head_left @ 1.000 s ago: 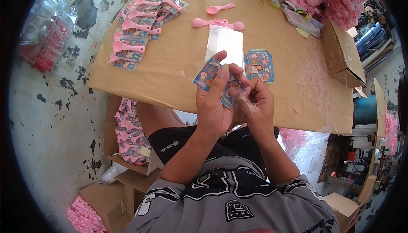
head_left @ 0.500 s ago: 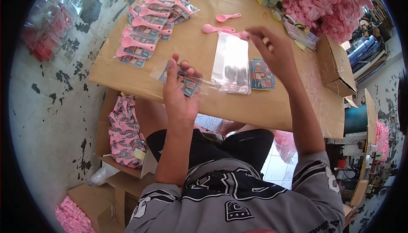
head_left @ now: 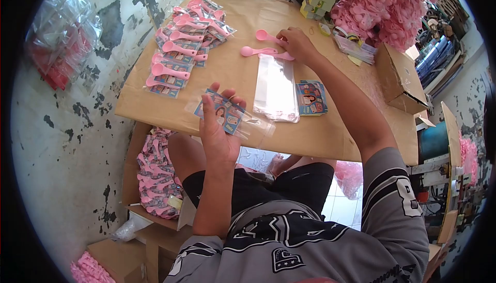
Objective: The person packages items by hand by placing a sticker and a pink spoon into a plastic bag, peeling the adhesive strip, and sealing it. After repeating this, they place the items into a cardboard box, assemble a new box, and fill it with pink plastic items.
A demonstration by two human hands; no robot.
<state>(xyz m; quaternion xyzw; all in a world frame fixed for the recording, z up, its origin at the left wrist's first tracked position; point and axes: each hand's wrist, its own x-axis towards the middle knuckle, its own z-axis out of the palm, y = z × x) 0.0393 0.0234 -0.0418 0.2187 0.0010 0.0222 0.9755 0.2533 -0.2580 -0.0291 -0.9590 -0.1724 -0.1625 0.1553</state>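
My left hand is closed around a blue printed card inside a clear plastic bag, whose loose end sticks out to the right. At the far side of the table my right hand pinches the handle of a pink plastic spoon; its fingertips are partly hidden. Just below lie more pink spoons. A stack of clear bags is between my hands, with a pile of printed cards on its right.
Bagged cards with pink spoons form a heap at the table's left. At the back right are a large bag of pink spoons, tape rolls and a cardboard box. Below the table's left edge stands a box of packed spoons.
My right hand has moved left and taken hold of the far spoon's handle, turning it slightly. My left hand still holds the bagged card. The head view has shifted a little.
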